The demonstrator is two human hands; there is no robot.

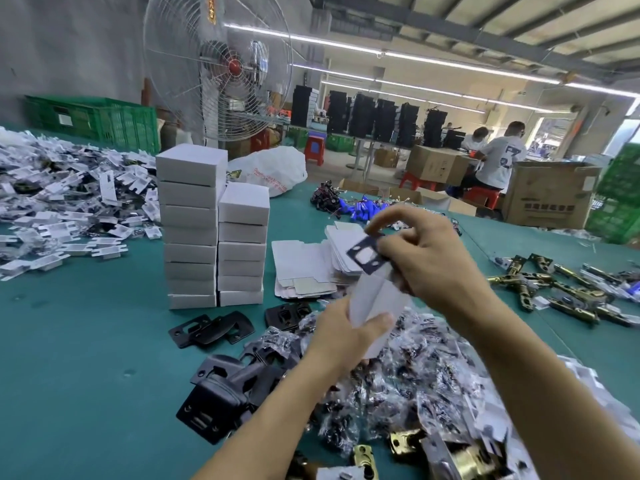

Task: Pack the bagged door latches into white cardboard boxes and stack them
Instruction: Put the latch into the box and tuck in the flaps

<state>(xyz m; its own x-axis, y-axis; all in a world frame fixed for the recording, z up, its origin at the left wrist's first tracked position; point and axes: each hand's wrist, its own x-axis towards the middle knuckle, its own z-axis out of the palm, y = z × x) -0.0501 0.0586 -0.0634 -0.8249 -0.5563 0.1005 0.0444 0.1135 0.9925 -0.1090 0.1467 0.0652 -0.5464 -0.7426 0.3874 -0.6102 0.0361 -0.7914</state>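
Observation:
My left hand (349, 330) grips a white cardboard box (377, 306) held up above the table. My right hand (426, 258) pinches a black strike plate (367, 254) at the box's upper end. Two stacks of closed white boxes (214, 230) stand on the green table to the left. Flat unfolded box blanks (311, 268) lie just behind my hands. A heap of small clear bags with dark hardware (415, 375) lies under my forearms. Black latches and plates (221, 382) lie at the lower left of that heap.
A big pile of white card inserts (62, 199) covers the table's left. Brass latches (571, 292) lie at the right. A large fan (218, 67), a green crate (93, 119) and a white plastic bag (273, 169) stand beyond the table. Two people sit at far right among brown cartons (550, 195).

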